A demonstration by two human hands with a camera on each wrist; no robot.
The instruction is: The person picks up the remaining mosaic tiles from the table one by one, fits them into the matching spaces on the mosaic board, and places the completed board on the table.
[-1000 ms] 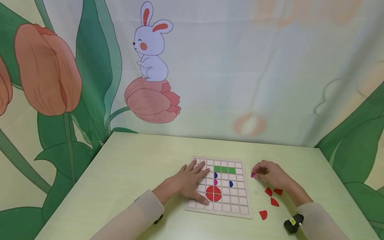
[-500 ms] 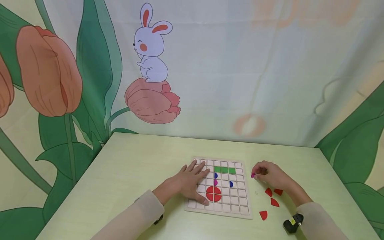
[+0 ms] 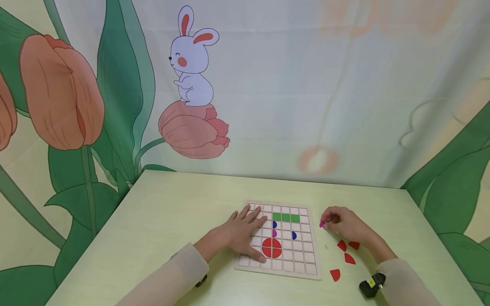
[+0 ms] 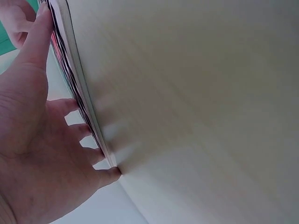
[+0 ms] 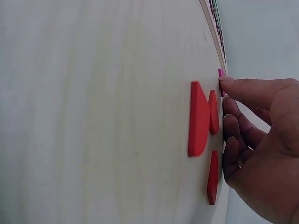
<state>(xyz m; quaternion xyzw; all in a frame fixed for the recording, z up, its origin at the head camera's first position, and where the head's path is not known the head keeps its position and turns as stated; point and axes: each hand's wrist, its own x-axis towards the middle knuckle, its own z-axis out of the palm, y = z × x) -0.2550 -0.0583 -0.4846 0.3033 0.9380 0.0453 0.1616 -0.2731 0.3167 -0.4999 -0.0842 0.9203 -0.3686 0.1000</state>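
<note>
A pale grid board (image 3: 298, 267) lies on the table with several coloured pieces set on its squares. My left hand (image 3: 245, 231) rests on the board's left part with fingers spread, hiding some squares. Right of the board, my right hand (image 3: 344, 221) pinches a small magenta piece (image 3: 322, 224) between thumb and fingers; the piece also shows at the fingertips in the right wrist view. On the board are a red circle of quarter pieces (image 3: 272, 247), a row of green squares (image 3: 286, 217), two blue half-circles (image 3: 294, 235) and a magenta half-circle (image 3: 274, 233).
Several loose red quarter pieces (image 3: 335, 275) lie on the table (image 3: 183, 199) right of the board, below the right hand. A black wrist camera (image 3: 370, 287) sits at the right sleeve. Behind the table hangs a printed curtain (image 3: 268, 85) with a rabbit and tulips.
Both hands keep their places, the left on the board and the right pinching the magenta piece. Only the head view has shifted very slightly.
</note>
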